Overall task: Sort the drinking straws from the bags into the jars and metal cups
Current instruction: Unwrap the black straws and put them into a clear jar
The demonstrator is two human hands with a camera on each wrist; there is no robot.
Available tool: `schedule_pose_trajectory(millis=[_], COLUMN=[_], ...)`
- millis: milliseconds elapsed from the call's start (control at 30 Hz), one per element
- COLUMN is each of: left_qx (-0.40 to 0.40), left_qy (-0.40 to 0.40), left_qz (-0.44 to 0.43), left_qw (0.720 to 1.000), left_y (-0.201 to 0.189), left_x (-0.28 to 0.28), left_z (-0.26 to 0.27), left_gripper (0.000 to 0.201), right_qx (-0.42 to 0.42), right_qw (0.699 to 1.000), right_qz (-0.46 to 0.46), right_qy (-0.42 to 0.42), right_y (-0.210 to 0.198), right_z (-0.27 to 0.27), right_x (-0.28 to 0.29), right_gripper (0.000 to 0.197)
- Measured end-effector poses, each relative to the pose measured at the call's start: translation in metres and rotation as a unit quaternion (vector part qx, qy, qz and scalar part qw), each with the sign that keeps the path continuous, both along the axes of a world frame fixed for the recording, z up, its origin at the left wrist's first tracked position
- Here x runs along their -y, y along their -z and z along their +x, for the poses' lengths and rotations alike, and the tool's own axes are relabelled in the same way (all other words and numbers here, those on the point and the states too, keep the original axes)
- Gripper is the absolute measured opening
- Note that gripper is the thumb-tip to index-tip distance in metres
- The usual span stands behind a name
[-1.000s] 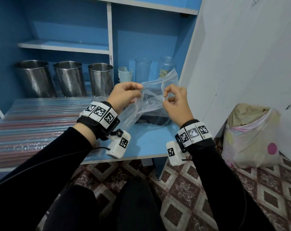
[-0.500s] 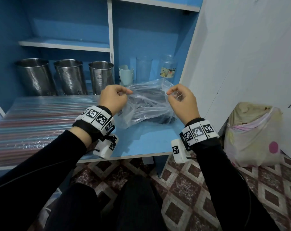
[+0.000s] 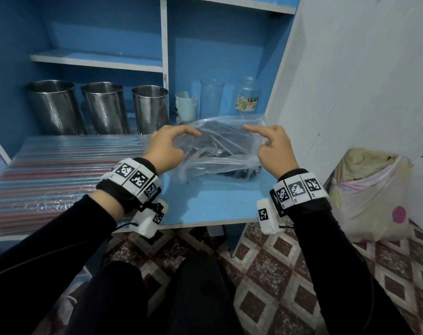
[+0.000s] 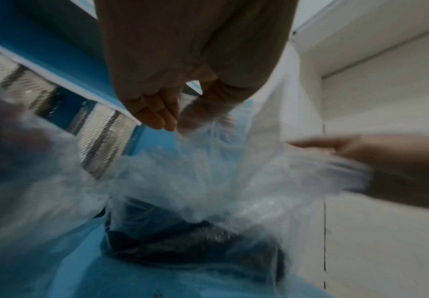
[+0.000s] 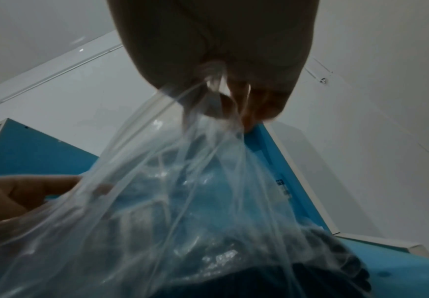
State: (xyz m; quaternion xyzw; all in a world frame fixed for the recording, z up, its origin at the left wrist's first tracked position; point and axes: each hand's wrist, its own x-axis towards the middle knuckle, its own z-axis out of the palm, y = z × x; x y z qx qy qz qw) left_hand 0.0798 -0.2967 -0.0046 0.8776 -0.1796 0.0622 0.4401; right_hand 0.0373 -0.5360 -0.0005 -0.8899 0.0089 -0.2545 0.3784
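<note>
Light: dim, cool and even, with no hard shadows.
Glare: small glints on the metal cups (image 3: 104, 108) and on the clear bag (image 3: 220, 146).
Blur: the head view is sharp; the left wrist view is smeared, above all the bag (image 4: 208, 181).
Distortion: shelf edges bow outward in the head view.
Wrist views: palms close to the lens, dark and soft.

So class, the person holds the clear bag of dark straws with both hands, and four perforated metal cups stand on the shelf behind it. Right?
Not quite: the head view shows three metal cups, not four. Both the left hand and right hand do hold the clear bag of dark straws.
</note>
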Motion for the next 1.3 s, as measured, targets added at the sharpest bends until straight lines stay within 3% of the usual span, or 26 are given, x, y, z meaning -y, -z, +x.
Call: schedule_pose_trajectory(millis=[133,267,433,533,633,767,867,1000,1200,1300], left_qx=[-0.004,-0.029,-0.101,-0.084,-0.071,-0.018,0.022,0.01,-0.048,-0.072], left_qy=[-0.065,-0.05,0.026,0.048,0.072,0.019,-0.007,0.04,0.047,0.079], left_qz=[-0.07,0.041,0.179,0.149,0.07,0.014,-0.021,-0.033,-0.007,0.056], left_qw=[0.995,0.997,0.978,0.984,0.992,1.0,1.0,0.999,0.998,0.993], left_y=[0.002,0.005,0.009,0.01,0.009,0.01,0.013,0.013,0.015,0.015], left_x=[-0.013,-0.011,-0.006,-0.008,-0.004,0.003,0.006,0.006,0.001,-0.001], left_z=[0.008,0.013,0.003,0.002,0.005,0.013,0.016,0.014,0.018,0.02], left_gripper=[0.055,0.053,0.131,0.14,0.131,0.103,0.084,0.078,0.044,0.054], right_qx=[-0.084,-0.097,-0.102,-0.1,-0.094,-0.04,-0.027,-0.026,-0.069,-0.123], right_qw=[0.995,0.991,0.989,0.991,0.994,0.998,1.0,0.997,0.995,0.99], right_qz=[0.014,0.008,-0.019,0.004,0.009,0.046,0.007,0.008,-0.049,-0.069], right_qy=[-0.053,-0.092,-0.104,-0.09,-0.062,-0.035,0.006,0.071,0.045,-0.016], right_y=[0.001,0.001,-0.001,0.002,0.007,0.01,0.013,0.015,0.011,0.008], right_z=[-0.005,-0.004,-0.006,-0.003,0.005,0.013,0.019,0.024,0.025,0.022], right_x=[0.004,0.002,0.004,0.003,0.0,-0.004,-0.003,0.006,0.029,0.038], right_gripper=[0.07,0.07,0.079,0.081,0.076,0.07,0.047,0.008,0.028,0.029])
